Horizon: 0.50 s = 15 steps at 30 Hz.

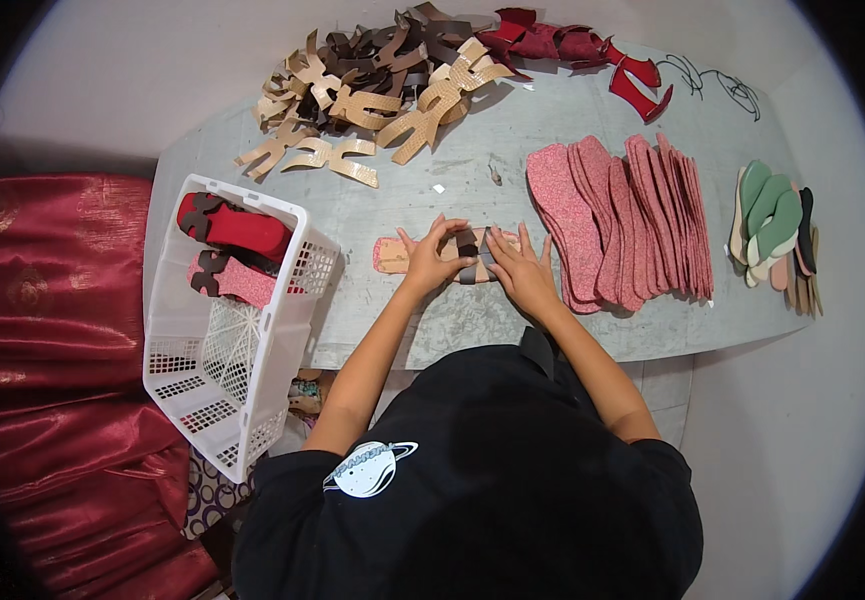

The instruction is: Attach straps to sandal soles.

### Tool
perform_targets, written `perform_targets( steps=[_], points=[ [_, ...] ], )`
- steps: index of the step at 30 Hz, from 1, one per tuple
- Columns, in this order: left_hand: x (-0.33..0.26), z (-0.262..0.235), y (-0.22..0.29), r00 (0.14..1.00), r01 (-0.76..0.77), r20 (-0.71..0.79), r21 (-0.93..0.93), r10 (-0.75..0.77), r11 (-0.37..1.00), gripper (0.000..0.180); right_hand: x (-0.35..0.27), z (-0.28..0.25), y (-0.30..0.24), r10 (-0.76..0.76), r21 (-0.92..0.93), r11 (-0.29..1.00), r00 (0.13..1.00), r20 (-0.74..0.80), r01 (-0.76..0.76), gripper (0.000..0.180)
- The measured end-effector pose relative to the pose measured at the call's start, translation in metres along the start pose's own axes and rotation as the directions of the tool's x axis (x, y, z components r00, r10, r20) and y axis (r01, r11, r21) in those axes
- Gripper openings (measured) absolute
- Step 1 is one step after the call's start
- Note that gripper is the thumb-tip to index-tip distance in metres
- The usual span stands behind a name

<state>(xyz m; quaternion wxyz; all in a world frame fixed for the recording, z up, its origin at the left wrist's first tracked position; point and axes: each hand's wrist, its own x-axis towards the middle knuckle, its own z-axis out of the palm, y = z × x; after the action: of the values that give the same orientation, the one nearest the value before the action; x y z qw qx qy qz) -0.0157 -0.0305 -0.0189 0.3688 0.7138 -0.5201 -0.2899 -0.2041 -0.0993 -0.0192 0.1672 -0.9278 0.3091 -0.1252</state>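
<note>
A pink-edged sandal sole [389, 255] with a tan face lies crosswise on the table in front of me. A dark brown strap [468, 243] crosses its middle. My left hand [434, 256] curls over the sole from the left, its thumb and forefinger closed at the strap's near side. On the other side, my right hand [524, 272] rests with fingers stretched and spread over the strap and the sole's right part. Much of that right part is covered by the fingers.
Left stands a white plastic basket [287, 335] holding red and pink sandals [242, 232]. Brown and tan cut straps [382, 80] pile up at the back, beside red straps [542, 42] and black cord [717, 85]. Pink soles [612, 225] stand stacked right, before green and black soles [774, 210].
</note>
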Motion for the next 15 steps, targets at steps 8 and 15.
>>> perform_targets(
  steps=[8,15],
  points=[
    [0.0053,-0.0062,0.0046,0.994,-0.098,0.06,0.043,0.096,0.994,0.052,0.0001,0.0009,0.0006,0.0,0.012,1.0,1.0,0.006,-0.001,0.049],
    [0.0031,-0.005,0.0049,0.993,-0.111,0.042,0.063,0.108,0.992,0.043,0.0004,-0.0039,-0.0014,0.008,0.015,1.0,0.999,0.034,-0.008,0.049]
  ],
)
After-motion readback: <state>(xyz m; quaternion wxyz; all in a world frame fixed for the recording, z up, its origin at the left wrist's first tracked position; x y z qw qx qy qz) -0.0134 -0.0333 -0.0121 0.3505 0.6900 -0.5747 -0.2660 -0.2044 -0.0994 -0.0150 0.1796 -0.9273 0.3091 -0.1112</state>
